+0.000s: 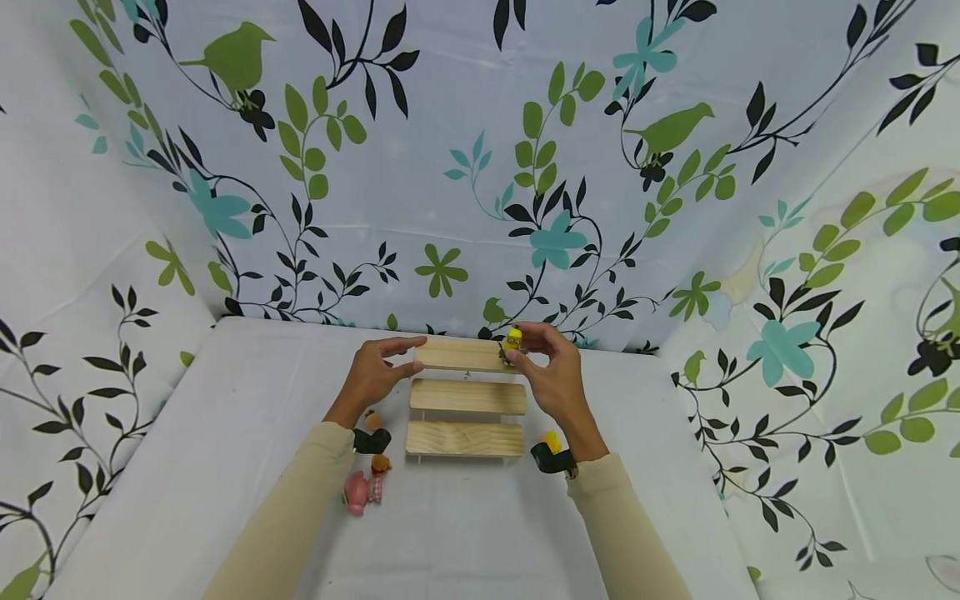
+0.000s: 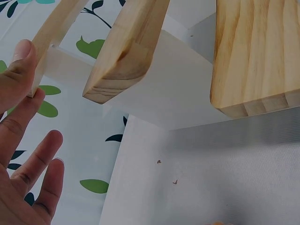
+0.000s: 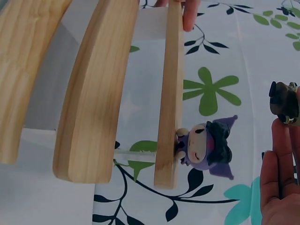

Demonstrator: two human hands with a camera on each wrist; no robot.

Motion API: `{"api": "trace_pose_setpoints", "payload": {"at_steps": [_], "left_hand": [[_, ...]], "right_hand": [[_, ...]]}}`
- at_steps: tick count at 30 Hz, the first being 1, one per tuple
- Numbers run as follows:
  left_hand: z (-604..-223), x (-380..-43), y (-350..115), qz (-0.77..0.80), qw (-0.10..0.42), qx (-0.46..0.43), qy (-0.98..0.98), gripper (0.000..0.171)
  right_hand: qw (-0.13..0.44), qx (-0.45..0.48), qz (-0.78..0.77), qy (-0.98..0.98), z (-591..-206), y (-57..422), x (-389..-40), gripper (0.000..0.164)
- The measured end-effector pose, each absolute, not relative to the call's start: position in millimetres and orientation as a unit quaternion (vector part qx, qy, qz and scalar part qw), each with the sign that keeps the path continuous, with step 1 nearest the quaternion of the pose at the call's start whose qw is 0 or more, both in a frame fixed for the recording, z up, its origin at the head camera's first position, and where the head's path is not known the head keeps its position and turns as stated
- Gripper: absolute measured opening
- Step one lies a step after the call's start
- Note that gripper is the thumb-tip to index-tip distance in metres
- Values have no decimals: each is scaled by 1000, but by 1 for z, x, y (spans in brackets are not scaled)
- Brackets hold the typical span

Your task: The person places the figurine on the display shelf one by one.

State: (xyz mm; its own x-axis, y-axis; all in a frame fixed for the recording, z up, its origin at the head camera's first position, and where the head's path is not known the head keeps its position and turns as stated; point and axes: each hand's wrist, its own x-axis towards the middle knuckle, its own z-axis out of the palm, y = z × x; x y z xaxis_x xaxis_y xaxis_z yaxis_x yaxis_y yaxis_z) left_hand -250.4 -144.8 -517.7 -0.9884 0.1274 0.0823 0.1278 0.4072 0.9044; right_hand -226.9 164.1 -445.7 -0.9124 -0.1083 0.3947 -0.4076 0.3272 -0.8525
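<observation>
A three-tier wooden display stand (image 1: 465,439) is in the middle of the table. My left hand (image 1: 373,372) holds the left end of its top plank (image 1: 457,353), thumb and index finger (image 2: 21,122) at the board's end, the other fingers spread. A small yellow figurine (image 1: 513,337) is held between thumb and fingers of my right hand (image 1: 553,375) near the plank's right end. The right wrist view shows only a dark, shiny part (image 3: 283,101) of it at that hand's fingers. A purple figurine with a black hood (image 3: 206,145) sits on the top plank, apart from this hand.
Left of the stand lie a pink figurine (image 1: 356,492), a brown-headed figurine (image 1: 380,464) and an orange-topped one (image 1: 372,419). Another yellow item (image 1: 552,441) shows behind the right wrist strap. A leaf-patterned cloth (image 1: 450,167) hangs behind the white table (image 1: 465,533).
</observation>
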Motion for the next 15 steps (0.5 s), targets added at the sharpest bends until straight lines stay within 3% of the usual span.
{"api": "trace_pose_setpoints", "payload": {"at_steps": [15], "left_hand": [[-520,-251,-145,-538,5,-77,-839,46]], "right_hand": [[127,218,487,-836,-450,142,-252,37]]}}
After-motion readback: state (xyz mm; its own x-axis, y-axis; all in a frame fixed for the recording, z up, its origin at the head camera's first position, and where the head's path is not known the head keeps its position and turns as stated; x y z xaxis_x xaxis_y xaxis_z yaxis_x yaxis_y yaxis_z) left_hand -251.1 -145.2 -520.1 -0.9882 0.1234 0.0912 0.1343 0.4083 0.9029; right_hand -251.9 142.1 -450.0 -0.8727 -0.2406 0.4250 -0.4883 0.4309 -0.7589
